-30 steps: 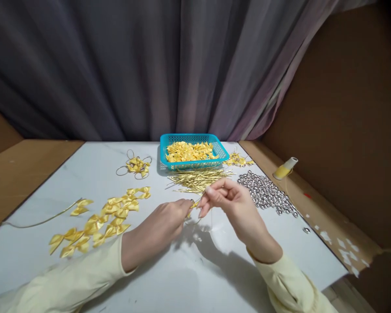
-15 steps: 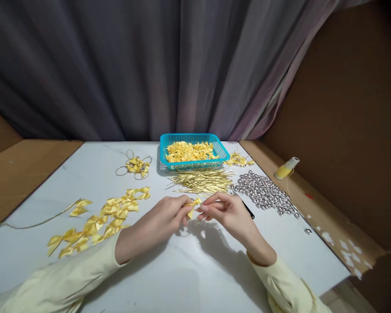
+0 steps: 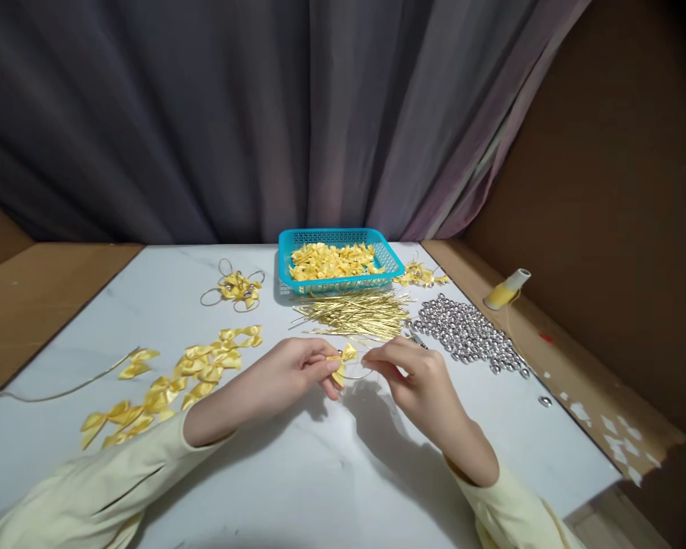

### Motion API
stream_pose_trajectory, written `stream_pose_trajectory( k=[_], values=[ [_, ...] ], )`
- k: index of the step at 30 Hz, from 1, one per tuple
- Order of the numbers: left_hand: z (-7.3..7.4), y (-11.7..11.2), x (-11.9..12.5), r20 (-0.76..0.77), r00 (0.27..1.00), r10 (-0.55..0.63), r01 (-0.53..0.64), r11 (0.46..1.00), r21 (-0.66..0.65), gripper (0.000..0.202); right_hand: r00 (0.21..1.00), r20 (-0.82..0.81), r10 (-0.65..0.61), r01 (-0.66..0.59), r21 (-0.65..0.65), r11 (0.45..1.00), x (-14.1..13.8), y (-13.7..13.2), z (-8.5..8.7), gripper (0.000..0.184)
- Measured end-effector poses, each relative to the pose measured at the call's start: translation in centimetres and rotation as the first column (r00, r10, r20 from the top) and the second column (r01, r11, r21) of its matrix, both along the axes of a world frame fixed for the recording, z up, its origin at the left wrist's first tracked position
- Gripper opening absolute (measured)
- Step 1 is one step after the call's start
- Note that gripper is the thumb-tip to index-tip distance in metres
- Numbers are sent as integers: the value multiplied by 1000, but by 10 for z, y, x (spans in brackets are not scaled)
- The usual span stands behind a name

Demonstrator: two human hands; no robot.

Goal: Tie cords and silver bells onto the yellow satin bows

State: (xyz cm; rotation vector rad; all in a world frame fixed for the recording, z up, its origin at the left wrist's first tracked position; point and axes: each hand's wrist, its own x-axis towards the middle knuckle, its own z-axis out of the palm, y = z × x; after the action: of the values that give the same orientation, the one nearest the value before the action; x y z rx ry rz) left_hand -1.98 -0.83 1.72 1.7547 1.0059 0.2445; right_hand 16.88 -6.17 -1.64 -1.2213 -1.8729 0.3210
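Observation:
Over the middle of the white table, my left hand (image 3: 304,367) pinches a yellow ribbon bow (image 3: 346,357) between thumb and fingers. A thin gold cord (image 3: 357,376) curves out from the bow to the right. My right hand (image 3: 415,370) is closed, its fingertips pinching the far part of that cord. Just beyond both hands lies a pile of cut gold cords (image 3: 357,314). Loose yellow bows (image 3: 203,364) are spread to the left of my left forearm. To the right of my right hand is a heap of shiny silver beads (image 3: 469,332).
A blue plastic basket (image 3: 284,255) of yellow bows stands at the back. Looped bow pieces (image 3: 240,288) lie left of it, more bow pieces (image 3: 420,274) right. A thread spool (image 3: 507,290) rests on cardboard at the right edge. A single cord (image 3: 72,393) lies far left.
My right hand has moved slightly right, away from the bow, and the cord now shows as a curve between both hands. My left hand keeps its pinch on the bow.

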Motion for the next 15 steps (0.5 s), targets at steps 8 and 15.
stream_pose_trajectory(
  k=[8, 15],
  values=[
    [2, -3, 1, -3, 1000, -13, 13, 1000, 1, 24, 987, -142, 75, -72, 28, 997, -3, 0, -1, 23],
    [4, -5, 2, -1, 1000, -4, 4, 999, -44, 26, 942, -333, 48, -115, -183, 976, -8, 3, 0, 12]
  ],
)
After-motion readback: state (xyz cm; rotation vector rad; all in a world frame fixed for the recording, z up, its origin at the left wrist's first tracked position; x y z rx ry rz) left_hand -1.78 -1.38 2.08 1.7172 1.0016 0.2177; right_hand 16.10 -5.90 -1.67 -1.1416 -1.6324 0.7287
